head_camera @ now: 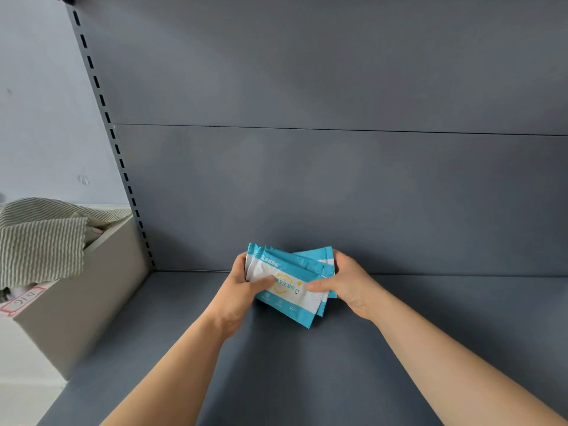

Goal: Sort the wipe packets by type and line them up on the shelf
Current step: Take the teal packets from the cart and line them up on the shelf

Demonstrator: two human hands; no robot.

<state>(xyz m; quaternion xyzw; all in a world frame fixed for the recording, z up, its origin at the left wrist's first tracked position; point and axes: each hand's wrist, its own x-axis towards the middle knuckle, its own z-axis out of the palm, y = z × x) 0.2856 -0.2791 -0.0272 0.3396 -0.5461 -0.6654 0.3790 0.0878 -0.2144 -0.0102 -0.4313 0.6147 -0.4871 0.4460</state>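
Observation:
A fanned stack of blue-and-white wipe packets is held over the dark grey shelf, close to its back panel. My left hand grips the stack's left end, thumb lying across the front packet. My right hand grips the right end, thumb pressed on the front face. The front packet shows a yellow hexagon print and blue bands; the packets behind it peek out at the top and right, all the same colours. How many packets are in the stack is hidden.
The shelf's grey back panel rises behind the hands, with a slotted upright at its left edge. Left of the shelf stands a cardboard box holding a striped cloth.

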